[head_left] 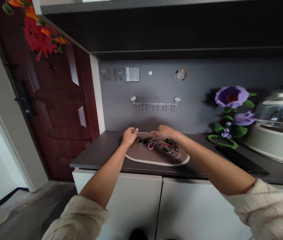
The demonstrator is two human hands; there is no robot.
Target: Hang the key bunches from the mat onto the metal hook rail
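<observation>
An oval brown tray [156, 157] with a white rim lies on the dark countertop [101, 150] and holds several keys and key rings [167, 146], one with a pink loop [150, 144]. My left hand [129, 135] is at the tray's far left edge, fingers curled over a dark bunch of keys [138, 140]. At the tray's far middle my right hand [163, 132] has its fingers bent down and pinched near the pink loop. What either hand grips is too small to make out.
A metal hook rail [153, 105] hangs on the grey wall above the tray. Purple artificial flowers [231, 110] and a white domed appliance [276, 130] stand to the right. A dark red door [56, 100] is on the left. White cabinet doors [156, 206] are below the counter.
</observation>
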